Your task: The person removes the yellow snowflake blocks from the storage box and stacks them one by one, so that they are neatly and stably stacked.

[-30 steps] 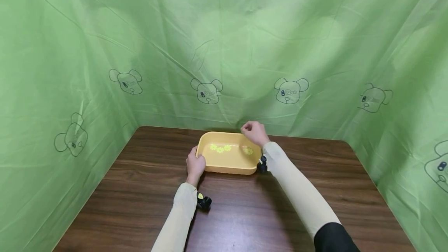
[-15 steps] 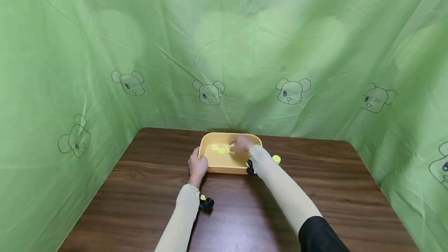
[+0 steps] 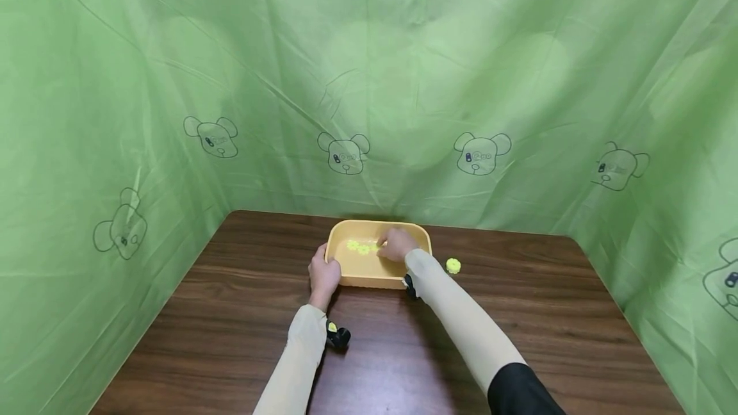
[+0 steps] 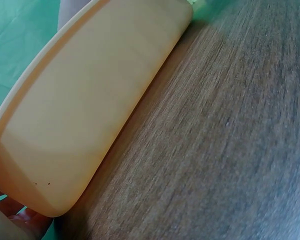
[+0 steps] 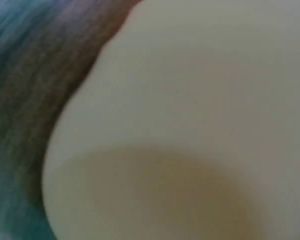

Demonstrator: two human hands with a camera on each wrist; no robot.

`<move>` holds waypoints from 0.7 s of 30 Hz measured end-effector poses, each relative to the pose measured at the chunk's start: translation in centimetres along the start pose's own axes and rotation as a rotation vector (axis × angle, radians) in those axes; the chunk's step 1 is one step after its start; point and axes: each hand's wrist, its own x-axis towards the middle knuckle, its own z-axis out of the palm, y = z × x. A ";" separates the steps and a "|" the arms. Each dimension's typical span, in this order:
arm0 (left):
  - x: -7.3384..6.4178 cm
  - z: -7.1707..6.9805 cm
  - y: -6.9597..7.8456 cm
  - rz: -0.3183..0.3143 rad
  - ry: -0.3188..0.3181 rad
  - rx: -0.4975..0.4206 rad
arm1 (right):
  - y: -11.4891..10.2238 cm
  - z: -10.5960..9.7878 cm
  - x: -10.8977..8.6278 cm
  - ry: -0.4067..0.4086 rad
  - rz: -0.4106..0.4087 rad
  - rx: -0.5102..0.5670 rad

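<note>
Yellow-orange, the box [image 3: 369, 282] has its left end held by the left grip [image 3: 325, 274], clamped on the wall with the thumb at the rim. The right grip [image 3: 398, 245] is bent down inside the box; whether its fingers are apart or together on a piece, I cannot tell. Next to its fingertips, on the floor of the box, lie the flower pieces [image 3: 352, 245]; I count three in sight, and this grip may hide others. To the right of the box, one flower lump [image 3: 453, 266] rests on the table [image 3: 369, 351]; it looks thick, possibly stacked. There is one box. Probably it is light, stiff, rather smooth plastic, best held by its rim; the flower pieces seem light too, easiest pinched at the petal edges.
</note>
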 end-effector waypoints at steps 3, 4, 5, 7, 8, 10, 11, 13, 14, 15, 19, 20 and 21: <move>-0.1 0.0 0.0 -0.002 0.008 0.000 | 0.2 0.6 0.0 0.042 0.001 0.003; -0.1 0.0 0.0 -0.003 0.009 -0.003 | 0.2 0.8 0.0 0.047 -0.001 0.008; -0.2 -0.1 0.0 -0.004 0.010 -0.005 | 0.2 0.9 0.0 0.046 -0.005 0.020; -0.3 -0.1 0.0 -0.006 0.011 -0.008 | 0.2 0.9 -0.1 0.037 -0.008 0.052; -0.4 -0.1 0.0 -0.006 0.011 -0.007 | 0.3 0.9 -0.2 0.027 -0.005 0.064; -0.6 -0.1 0.0 -0.008 0.012 -0.008 | 0.3 0.9 -0.3 0.005 0.014 0.101; -0.6 0.0 0.0 -0.009 0.013 -0.009 | 0.3 0.8 -0.3 -0.006 0.025 0.119; -0.7 0.0 -0.1 -0.009 0.014 -0.009 | 0.3 0.7 -0.4 -0.021 0.048 0.142; -0.8 0.0 -0.1 -0.009 0.015 -0.012 | 0.3 0.7 -0.4 -0.026 0.057 0.153; -0.8 0.0 -0.1 -0.009 0.015 -0.016 | 0.3 0.6 -0.5 -0.030 0.062 0.161; -1.0 0.0 -0.1 -0.008 0.019 -0.019 | 0.3 0.7 -0.7 -0.028 0.065 0.188; -1.1 0.0 -0.1 -0.009 0.020 -0.020 | 0.3 0.7 -0.7 -0.026 0.065 0.194; -1.1 0.0 -0.1 -0.009 0.021 -0.019 | 0.3 0.7 -0.8 -0.025 0.065 0.200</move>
